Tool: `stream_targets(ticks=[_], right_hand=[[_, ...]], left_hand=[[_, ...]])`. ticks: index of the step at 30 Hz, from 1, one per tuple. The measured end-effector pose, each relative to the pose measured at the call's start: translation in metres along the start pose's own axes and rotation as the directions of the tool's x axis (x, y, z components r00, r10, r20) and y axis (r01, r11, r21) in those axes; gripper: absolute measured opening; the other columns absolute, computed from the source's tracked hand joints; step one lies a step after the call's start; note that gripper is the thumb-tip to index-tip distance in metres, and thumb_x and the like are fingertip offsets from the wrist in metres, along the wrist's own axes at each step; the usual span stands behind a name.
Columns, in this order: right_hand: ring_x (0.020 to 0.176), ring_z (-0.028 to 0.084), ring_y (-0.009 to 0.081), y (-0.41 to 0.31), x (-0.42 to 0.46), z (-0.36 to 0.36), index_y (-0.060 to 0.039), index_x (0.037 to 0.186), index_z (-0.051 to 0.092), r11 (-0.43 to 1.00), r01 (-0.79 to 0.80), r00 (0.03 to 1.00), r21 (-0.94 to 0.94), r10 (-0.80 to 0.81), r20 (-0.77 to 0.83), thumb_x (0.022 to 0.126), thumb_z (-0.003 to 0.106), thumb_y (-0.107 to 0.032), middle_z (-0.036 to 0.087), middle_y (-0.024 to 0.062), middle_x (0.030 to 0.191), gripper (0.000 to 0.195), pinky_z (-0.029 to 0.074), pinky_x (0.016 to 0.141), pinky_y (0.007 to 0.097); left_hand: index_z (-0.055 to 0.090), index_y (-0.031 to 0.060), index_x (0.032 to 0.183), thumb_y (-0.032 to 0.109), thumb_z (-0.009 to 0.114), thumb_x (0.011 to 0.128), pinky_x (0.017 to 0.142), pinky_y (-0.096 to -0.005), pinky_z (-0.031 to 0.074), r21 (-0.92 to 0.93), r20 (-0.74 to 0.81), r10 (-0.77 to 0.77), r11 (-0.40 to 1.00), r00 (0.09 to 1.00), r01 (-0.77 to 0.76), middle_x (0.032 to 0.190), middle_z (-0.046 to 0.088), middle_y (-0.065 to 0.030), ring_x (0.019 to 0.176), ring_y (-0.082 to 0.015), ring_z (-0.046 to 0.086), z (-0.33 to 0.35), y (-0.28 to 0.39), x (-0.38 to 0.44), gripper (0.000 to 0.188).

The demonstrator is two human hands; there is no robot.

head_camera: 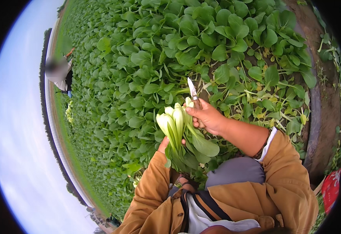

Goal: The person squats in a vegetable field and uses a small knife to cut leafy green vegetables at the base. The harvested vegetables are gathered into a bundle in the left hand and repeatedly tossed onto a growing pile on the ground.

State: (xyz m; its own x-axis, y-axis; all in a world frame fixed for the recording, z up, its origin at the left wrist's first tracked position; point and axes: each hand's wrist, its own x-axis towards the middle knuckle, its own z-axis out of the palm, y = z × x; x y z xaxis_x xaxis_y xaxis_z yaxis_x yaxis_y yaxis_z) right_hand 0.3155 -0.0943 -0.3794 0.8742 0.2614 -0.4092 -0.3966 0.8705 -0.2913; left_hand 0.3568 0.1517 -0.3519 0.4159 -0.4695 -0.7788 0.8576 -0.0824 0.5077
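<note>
Several heads of bok choy (175, 120) are bunched together with their pale stem ends up and leaves hanging down. My left hand (163, 144) grips the bunch from below and behind, mostly hidden by the stalks. In my right hand (207, 117) is a small knife (192, 89) with a wooden handle, its blade pointing away from me. The thumb and fingers of that hand also touch a bok choy stalk at the right side of the bunch. Standing bok choy plants (141, 58) fill the ground just beyond both hands.
Cut leaves and trimmings (261, 96) litter the soil at right. A dark plastic edging strip (315, 117) borders a bare dirt path (329, 108). At lower right lies a red printed bag (331, 187). Another person (61, 73) bends over the crop at far left, near a pale pile of vegetables (69, 113).
</note>
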Motion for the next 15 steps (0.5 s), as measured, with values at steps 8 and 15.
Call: stream_targets(ticks=[8,15], right_hand=[[0.060,0.052,0.0100,-0.015,0.027,-0.044,-0.0030,0.099,0.057,0.855,-0.010,0.990,-0.518,-0.066,-0.127,0.087,0.069,-0.028,0.054,0.0036,0.088,0.030,0.043,0.049,0.0249],[0.091,0.063,0.0327,-0.003,0.129,-0.076,-0.0075,0.111,0.064,-0.258,0.239,0.961,-0.936,-0.077,0.266,0.073,0.064,-0.007,0.037,0.0130,0.148,0.038,0.050,0.082,0.0408]], left_hand=[[0.051,0.0034,0.128,0.032,0.068,0.086,0.068,-0.0315,0.058,-0.181,-0.077,-0.016,0.984,0.997,0.002,0.097,0.066,-0.0127,0.080,-0.0230,0.066,-0.013,-0.013,-0.021,0.053],[0.051,0.0039,0.128,0.032,0.077,0.077,0.075,-0.0334,0.057,-0.024,-0.163,0.066,0.997,0.984,-0.071,0.102,0.065,-0.0111,0.086,-0.0236,0.066,-0.012,0.027,-0.075,0.064]])
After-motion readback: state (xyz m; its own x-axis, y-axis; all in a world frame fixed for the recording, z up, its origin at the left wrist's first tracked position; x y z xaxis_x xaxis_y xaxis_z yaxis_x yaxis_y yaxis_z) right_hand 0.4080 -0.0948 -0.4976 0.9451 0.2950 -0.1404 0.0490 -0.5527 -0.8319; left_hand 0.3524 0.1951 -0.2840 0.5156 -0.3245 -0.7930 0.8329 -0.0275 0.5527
